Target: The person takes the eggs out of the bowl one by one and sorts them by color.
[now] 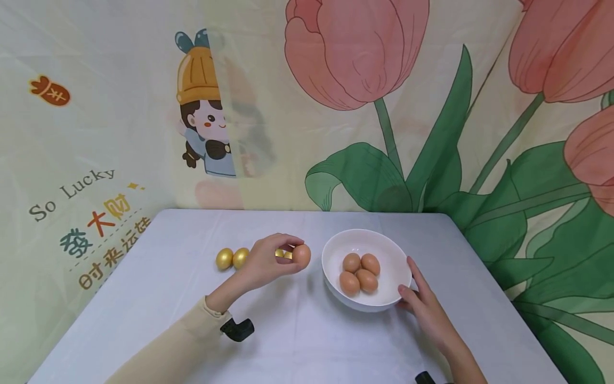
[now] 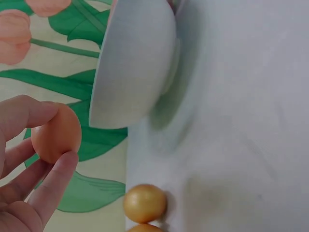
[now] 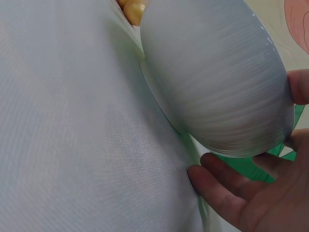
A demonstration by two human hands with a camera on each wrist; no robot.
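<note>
My left hand (image 1: 268,261) pinches a brown egg (image 1: 301,256) between thumb and fingertips, raised over the table just left of the bowl. In the left wrist view this egg (image 2: 57,133) is held at its sides, level with the bowl's rim. A white bowl (image 1: 331,266) stands on the table with several brown eggs (image 1: 367,280) grouped inside. My right hand (image 1: 429,309) grips the bowl at its right side, the thumb at the rim. From the right wrist, the fingers (image 3: 217,188) show spread beneath the bowl's outer wall (image 3: 212,82).
Several golden eggs (image 1: 224,259) lie in a row left of the bowl, partly hidden behind my left hand. A white cloth (image 1: 297,341) covers the table. Behind its far edge hangs a backdrop (image 1: 268,186) printed with tulips and a cartoon figure.
</note>
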